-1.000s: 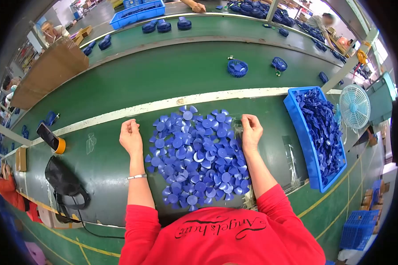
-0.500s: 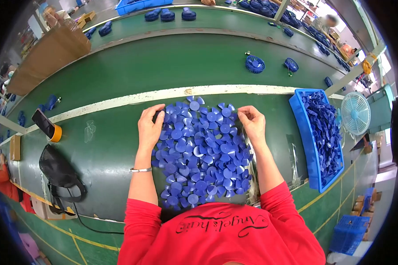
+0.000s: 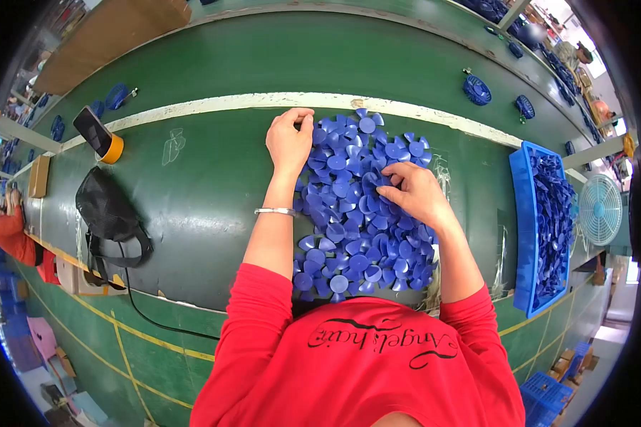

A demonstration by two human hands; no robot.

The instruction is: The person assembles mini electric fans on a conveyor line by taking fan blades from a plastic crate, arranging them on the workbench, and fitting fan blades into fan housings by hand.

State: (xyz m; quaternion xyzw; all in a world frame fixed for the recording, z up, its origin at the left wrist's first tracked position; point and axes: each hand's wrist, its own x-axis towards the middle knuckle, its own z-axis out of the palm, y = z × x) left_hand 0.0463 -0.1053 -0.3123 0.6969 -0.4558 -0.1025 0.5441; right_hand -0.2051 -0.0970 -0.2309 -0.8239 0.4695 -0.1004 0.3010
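Observation:
Many blue fan blades (image 3: 349,213) lie in a loose heap on the green table (image 3: 199,220). At the heap's upper left edge is my left hand (image 3: 290,142), its fingers curled together; what they hold, if anything, is hidden. My right hand (image 3: 414,191) reaches over the heap from the right, thumb and fingers closed round a blue fan blade (image 3: 374,182) near the heap's middle.
On the right stands a blue crate (image 3: 525,235) full of blades, beside a small fan (image 3: 600,210). A black bag (image 3: 107,206) and a phone on an orange stand (image 3: 98,135) are at left. Fan housings (image 3: 477,90) lie beyond the white strip. A co-worker sits far left.
The view has shifted, so table items appear further right or lower. My right hand has moved inward over the heap and closed on a blade. My left hand's fingers have drawn together.

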